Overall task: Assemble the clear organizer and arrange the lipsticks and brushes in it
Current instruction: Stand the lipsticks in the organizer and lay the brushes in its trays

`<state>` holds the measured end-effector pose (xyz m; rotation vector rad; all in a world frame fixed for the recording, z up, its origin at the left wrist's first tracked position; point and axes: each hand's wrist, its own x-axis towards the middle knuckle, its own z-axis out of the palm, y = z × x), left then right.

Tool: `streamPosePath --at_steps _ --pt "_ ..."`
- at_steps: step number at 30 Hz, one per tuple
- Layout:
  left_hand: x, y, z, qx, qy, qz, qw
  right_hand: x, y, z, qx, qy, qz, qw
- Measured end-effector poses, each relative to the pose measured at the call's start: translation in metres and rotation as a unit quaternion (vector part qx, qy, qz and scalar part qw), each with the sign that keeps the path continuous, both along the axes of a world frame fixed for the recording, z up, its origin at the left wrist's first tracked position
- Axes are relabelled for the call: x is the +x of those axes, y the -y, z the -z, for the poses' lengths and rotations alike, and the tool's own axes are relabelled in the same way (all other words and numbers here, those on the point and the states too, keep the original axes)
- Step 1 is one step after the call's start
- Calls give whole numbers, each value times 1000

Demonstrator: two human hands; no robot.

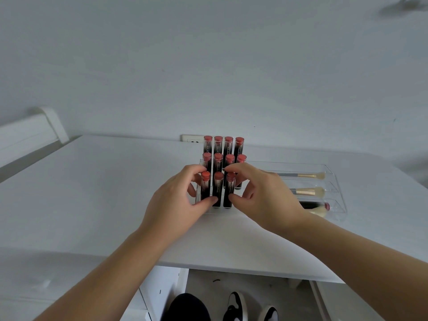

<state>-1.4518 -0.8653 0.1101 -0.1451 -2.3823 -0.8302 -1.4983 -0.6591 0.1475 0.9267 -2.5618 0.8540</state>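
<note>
A clear stepped lipstick stand [200,162] holds several black lipsticks with coral caps [218,156], upright in three rows. My left hand [176,200] wraps the front-left lipstick [205,181], thumb in front and fingers behind. With thumb and index finger, my right hand [261,198] pinches the front row's third lipstick [230,184]. Beside the stand on the right lies a clear tray [334,181] with gold-handled brushes [308,175] in its channels. One more lipstick [325,206] lies in the nearest channel, partly hidden by my right hand.
Everything rests on a white table [104,181] against a white wall, with a wall outlet [192,138] behind the stand. A white furniture piece [30,133] is at the far left. Below the table's near edge are my shoes [236,306].
</note>
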Motion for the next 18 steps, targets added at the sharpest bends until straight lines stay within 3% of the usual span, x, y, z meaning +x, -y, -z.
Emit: streamPosePath --at_steps 10,14,18 --pt "-2 4 3 32 20 13 999 -13 -52 -32 31 -20 21 999" --pt "-1 3 1 44 22 18 999 -27 -89 -55 222 103 0 970" --pt "1 2 -1 51 23 17 998 -30 -99 -61 378 103 -11 920"
